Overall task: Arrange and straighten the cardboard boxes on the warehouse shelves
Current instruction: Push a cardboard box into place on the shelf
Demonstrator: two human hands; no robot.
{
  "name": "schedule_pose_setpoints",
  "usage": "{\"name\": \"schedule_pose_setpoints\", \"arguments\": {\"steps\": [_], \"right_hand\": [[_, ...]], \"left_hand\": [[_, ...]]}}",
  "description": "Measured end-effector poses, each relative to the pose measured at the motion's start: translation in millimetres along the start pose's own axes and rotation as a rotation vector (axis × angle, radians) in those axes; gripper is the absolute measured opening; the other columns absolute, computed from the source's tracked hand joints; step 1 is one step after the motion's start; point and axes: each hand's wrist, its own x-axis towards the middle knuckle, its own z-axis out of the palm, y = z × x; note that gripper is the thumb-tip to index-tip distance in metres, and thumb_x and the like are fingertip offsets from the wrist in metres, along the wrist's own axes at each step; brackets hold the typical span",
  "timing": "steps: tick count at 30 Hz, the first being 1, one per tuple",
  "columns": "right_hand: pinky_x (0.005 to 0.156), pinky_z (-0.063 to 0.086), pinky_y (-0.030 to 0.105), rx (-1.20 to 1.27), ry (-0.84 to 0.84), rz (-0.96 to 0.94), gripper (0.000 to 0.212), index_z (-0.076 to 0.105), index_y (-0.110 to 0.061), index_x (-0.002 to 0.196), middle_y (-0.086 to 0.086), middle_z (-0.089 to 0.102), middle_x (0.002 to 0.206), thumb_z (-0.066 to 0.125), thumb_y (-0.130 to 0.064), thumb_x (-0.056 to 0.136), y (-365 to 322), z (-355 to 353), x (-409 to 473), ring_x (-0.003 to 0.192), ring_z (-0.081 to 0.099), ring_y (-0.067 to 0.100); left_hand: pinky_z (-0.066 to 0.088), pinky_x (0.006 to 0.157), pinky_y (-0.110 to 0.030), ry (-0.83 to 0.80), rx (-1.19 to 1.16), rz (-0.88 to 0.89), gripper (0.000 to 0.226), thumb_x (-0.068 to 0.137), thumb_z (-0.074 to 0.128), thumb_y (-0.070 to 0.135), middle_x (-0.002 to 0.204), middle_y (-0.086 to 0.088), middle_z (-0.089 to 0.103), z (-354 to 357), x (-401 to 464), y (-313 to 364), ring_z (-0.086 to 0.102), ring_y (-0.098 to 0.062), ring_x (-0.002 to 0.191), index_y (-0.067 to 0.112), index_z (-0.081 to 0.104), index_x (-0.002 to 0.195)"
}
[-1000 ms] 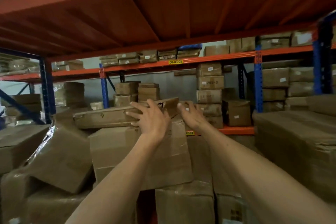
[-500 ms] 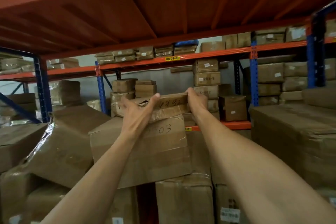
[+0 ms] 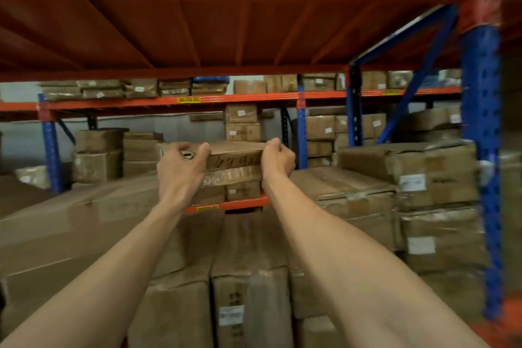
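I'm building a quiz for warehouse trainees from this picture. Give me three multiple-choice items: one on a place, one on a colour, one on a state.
1. Where is the flat cardboard box with handwritten digits?
A. between both hands
B. on the floor
C. on the top shelf

2. What colour are the rack uprights?
A. yellow
B. blue
C. green

3. How is the left hand?
A. hanging idle
B. flat on a shelf
C. gripping the box

Answers: A, the right hand and the left hold its ends; B, the posts show blue; C, its fingers curl over the box edge.

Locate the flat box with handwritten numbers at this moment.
In the head view's centre, the flat box is held up between the left hand and right hand, above the stacked cartons, under the orange shelf.
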Motion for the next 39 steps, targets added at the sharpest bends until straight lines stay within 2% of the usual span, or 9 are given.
{"name": "schedule_pose_setpoints", "arguments": {"steps": [7,12,15,18,21,27,32,36,39], "right_hand": [[0.073,0.036,0.029,-0.095,0.226,-0.062,0.033,0.065,-0.019,0.072,-0.003,0.063,0.075,0.048,-0.035,0.095,-36.9,-121.4,46.1,0.074,0.057,0.02],[0.067,0.041,0.028,-0.113,0.299,-0.046,0.028,0.064,-0.023,0.083,-0.003,0.062,0.085,0.045,-0.037,0.097,-28.3,-205.3,70.1,0.073,0.054,0.01],[0.083,0.045,0.034,-0.234,0.269,-0.056,0.027,0.063,-0.021,0.102,0.003,0.064,0.102,0.042,-0.037,0.101,-17.3,-243.8,85.0,0.093,0.058,0.021],[0.092,0.044,0.038,-0.419,0.226,-0.147,0.036,0.062,-0.014,0.119,0.011,0.061,0.121,0.037,-0.036,0.104,-11.1,-254.6,96.6,0.112,0.055,0.027],[0.117,0.026,0.047,-0.548,0.201,-0.2,0.048,0.042,-0.012,0.146,0.012,0.029,0.157,0.034,-0.035,0.104,-9.3,-250.9,112.7,0.144,0.026,0.029],[0.122,0.002,0.045,-0.6,0.243,-0.282,0.062,0.002,-0.017,0.159,0.002,-0.006,0.166,0.027,-0.036,0.105,13.1,-236.8,148.9,0.151,-0.006,0.019],[0.122,-0.002,0.041,-0.543,0.374,-0.39,0.063,0.007,-0.016,0.159,0.001,-0.002,0.166,0.025,-0.038,0.102,33.2,-223.3,156.4,0.151,-0.005,0.016],[0.122,0.0,0.042,-0.512,0.434,-0.438,0.063,0.014,-0.017,0.158,0.0,0.005,0.166,0.024,-0.039,0.1,37.3,-218.2,157.2,0.151,-0.001,0.014],[0.123,0.001,0.044,-0.515,0.413,-0.437,0.062,0.012,-0.017,0.158,0.001,0.004,0.166,0.026,-0.037,0.102,36.7,-220.8,156.1,0.151,-0.002,0.015]], "left_hand": [[0.056,0.087,-0.04,-0.151,-0.192,-0.024,0.051,0.083,0.061,0.058,0.111,-0.004,0.069,88.2,-60.5,63.6,0.064,-0.018,0.098,0.022,0.066,0.119],[0.056,0.092,-0.044,-0.35,-0.287,-0.111,0.055,0.082,0.063,0.057,0.118,-0.006,0.068,149.0,-107.6,84.7,0.064,-0.02,0.102,0.023,0.063,0.125],[0.047,0.1,-0.037,-0.389,-0.333,-0.194,0.075,0.082,0.068,0.06,0.138,-0.01,0.058,183.4,-130.2,88.5,0.057,-0.024,0.118,0.02,0.049,0.143],[0.038,0.112,-0.048,-0.292,-0.367,-0.317,0.101,0.074,0.072,0.069,0.15,-0.011,0.047,203.1,-137.2,90.0,0.043,-0.031,0.137,0.017,0.034,0.153],[0.035,0.111,-0.047,-0.246,-0.352,-0.399,0.102,0.074,0.069,0.073,0.148,-0.012,0.051,218.7,-132.6,86.3,0.043,-0.032,0.137,0.015,0.038,0.152],[0.043,0.103,-0.045,-0.146,-0.271,-0.368,0.084,0.075,0.06,0.079,0.121,-0.007,0.066,249.9,-118.8,67.5,0.053,-0.03,0.12,0.015,0.063,0.129],[0.038,0.074,-0.032,0.071,-0.117,-0.193,0.08,0.08,0.038,0.082,0.064,0.01,0.054,268.1,-121.4,54.8,0.049,-0.012,0.064,0.011,0.074,0.091],[0.036,0.068,-0.031,0.122,-0.069,-0.161,0.063,0.087,0.042,0.074,0.052,0.016,0.04,270.4,-121.5,54.4,0.041,-0.01,0.052,0.018,0.063,0.067],[0.035,0.068,-0.03,0.124,-0.064,-0.164,0.064,0.09,0.046,0.071,0.053,0.016,0.039,269.0,-120.7,55.6,0.037,-0.006,0.053,0.014,0.069,0.071]]}}
